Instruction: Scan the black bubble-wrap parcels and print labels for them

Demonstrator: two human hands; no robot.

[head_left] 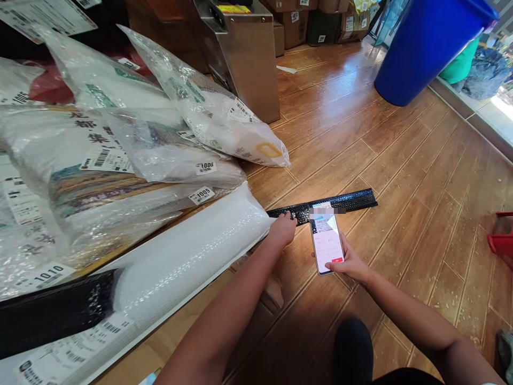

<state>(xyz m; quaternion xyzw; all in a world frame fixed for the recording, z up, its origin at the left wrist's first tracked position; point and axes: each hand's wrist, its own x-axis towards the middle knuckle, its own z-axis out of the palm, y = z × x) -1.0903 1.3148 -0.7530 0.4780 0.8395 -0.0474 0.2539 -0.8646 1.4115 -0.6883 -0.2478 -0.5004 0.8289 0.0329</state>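
Note:
In the head view my right hand (348,263) holds a smartphone (328,248) upright, its thumb on the lower part of the lit screen near a red button. The screen shows what looks like a barcode label at its top. My left hand (284,229) grips a long, narrow package in black bubble wrap (356,199) near its left end. A white label (321,205) on the package is partly hidden behind the phone. Beside my left hand lies a long white bubble-wrapped parcel (192,246).
Plastic-wrapped parcels (160,144) with numbered labels are piled on the left. A metal cabinet (256,69) stands behind them, with cardboard boxes (294,27) at the back. A blue bin (425,48) stands at upper right, a red object (500,235) at the right edge. Wooden flooring (433,214) extends between.

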